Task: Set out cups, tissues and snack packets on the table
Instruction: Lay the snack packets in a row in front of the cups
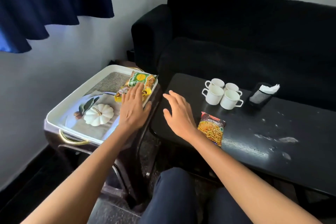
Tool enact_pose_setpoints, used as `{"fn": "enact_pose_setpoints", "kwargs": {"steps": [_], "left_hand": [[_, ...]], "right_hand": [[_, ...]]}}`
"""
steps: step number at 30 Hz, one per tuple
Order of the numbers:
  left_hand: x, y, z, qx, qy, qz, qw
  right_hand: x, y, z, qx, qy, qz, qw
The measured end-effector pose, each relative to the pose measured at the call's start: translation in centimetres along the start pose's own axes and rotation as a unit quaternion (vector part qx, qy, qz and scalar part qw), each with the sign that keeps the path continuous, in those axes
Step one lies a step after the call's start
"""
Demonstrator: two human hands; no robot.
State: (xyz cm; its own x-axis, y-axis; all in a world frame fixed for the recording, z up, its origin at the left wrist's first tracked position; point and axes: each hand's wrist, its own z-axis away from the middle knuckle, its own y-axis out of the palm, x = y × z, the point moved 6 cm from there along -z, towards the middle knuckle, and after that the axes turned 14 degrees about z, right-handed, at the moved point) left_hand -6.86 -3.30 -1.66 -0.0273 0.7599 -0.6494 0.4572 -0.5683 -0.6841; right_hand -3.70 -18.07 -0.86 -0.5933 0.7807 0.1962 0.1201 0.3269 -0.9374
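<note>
Left hand [133,109], fingers straight and holding nothing, hovers over the tray's [76,94] right edge; snack packets [141,85] lie just beyond its fingertips, far corner.

Four cups [222,93], three snack packets [211,128], one tissue holder [259,96].

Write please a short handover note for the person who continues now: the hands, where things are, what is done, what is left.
Left hand: open, fingers on the snack packets in the tray.
Right hand: open, above the table, holding nothing.
Done: four cups, tissue holder and one packet are on the table.
Left: move the tray's packets to the table. How many lie there is hard to tell.
</note>
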Motion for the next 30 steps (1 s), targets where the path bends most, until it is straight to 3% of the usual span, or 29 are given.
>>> {"fn": "enact_pose_setpoints", "kwargs": {"steps": [6, 13, 19, 30], "left_hand": [[5.1, -1.1, 1.6, -0.019, -0.103, 0.024, 0.994], [6.7, -0.6, 1.8, -0.003, -0.131, 0.011, 0.991], [6.7, 0.0, 1.7, 0.022, -0.137, -0.045, 0.989], [5.7, -0.7, 2.3, -0.025, -0.141, -0.047, 0.989]], "right_hand": [[3.7, 2.5, -3.5, 0.048, -0.029, 0.001, 0.998], [6.9, 5.9, -6.0, 0.081, -0.04, 0.019, 0.996], [7.6, 6.2, -6.5, 0.018, -0.02, 0.05, 0.998], [7.7, 5.0, -6.0, -0.028, 0.006, 0.019, 0.999]]}}
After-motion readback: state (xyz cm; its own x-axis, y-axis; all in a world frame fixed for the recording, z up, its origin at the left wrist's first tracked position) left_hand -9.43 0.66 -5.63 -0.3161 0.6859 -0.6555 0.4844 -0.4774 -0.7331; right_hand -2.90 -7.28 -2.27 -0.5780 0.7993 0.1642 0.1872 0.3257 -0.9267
